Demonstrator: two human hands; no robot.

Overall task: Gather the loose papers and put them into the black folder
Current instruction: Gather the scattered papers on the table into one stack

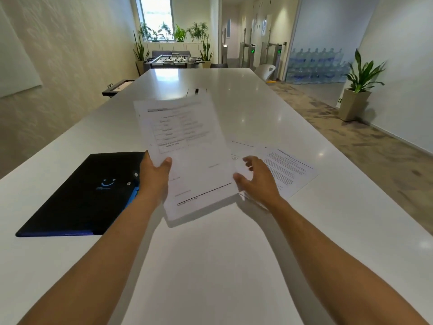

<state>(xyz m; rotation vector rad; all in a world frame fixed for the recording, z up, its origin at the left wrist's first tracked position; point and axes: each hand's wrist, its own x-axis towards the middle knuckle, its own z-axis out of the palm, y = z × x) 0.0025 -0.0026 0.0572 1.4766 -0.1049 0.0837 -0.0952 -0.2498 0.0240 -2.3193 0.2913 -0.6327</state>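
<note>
My left hand (155,173) grips the left edge of a printed sheet (187,151), holding it tilted above the white table (210,254); at least one more sheet shows behind its top edge. My right hand (256,178) hovers at the sheet's right edge with fingers spread, holding nothing. More loose papers (288,170) lie flat on the table to the right, partly hidden by my right hand. The black folder (82,195) lies shut on the table to the left, with a blue edge and a small light logo on its cover.
A dark object (196,91) lies on the table beyond the held sheet, mostly hidden. A white chair (266,71) stands at the table's far right corner. A potted plant (357,90) stands on the carpet to the right.
</note>
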